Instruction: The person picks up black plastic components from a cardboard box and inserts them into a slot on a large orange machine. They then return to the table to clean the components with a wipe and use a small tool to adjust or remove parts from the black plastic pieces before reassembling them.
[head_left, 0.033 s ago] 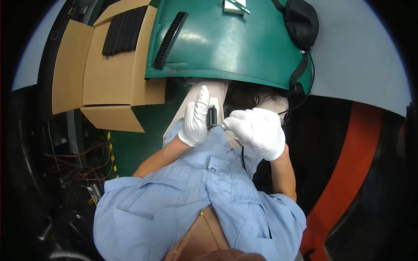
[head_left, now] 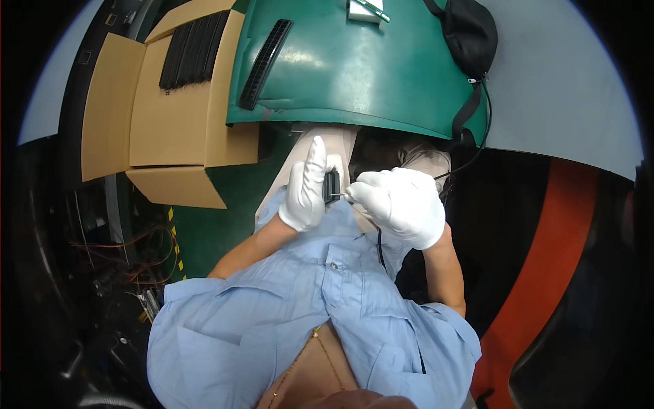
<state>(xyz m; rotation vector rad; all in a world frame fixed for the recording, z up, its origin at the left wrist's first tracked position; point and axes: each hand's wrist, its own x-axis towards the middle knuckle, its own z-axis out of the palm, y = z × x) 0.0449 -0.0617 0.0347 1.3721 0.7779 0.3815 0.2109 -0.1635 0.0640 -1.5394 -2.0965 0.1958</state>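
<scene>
In front of my waist, my left hand [head_left: 304, 191], in a white glove, is closed round a small black ridged part [head_left: 332, 184], its thumb pointing up and away from me. My gloved right hand [head_left: 403, 206] is just to the right, its thumb and forefinger pinching a thin metal rod [head_left: 339, 195], perhaps the shaft of a small tool. The rod's tip meets the near end of the black part. Whatever else the right fingers hold is hidden inside the hand.
Ahead lies a green mat [head_left: 381, 82] with a long black slotted strip [head_left: 266, 65], a small white block [head_left: 366, 11] and a green pen [head_left: 373, 9]. An open cardboard box [head_left: 167, 129] at the left holds several black strips [head_left: 194, 51]. A black pouch [head_left: 471, 37] is far right.
My right hand has shifted very slightly, and the black part in my left hand has turned a little. All else stays as it was.
</scene>
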